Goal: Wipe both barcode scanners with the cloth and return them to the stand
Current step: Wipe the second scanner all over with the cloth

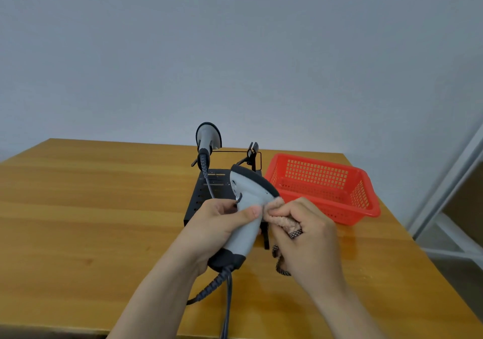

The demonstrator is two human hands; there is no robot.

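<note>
My left hand (213,227) grips the handle of a grey barcode scanner (249,195) with a dark head, held tilted above the table in front of the stand. My right hand (311,236) pinches a pinkish cloth (278,214) with a checked edge and presses it against the scanner's right side, just under the head. A second grey scanner (207,136) sits upright in the left cradle of the black metal stand (201,197). The stand's right cradle (252,151) holds nothing. Both scanners have dark cables; the held one's cable (227,302) runs down toward me.
A red plastic basket (366,195) stands on the wooden table (78,208) just right of the stand. The table's right edge runs close by the basket, with a white frame (449,182) and floor beyond it. A plain wall is behind.
</note>
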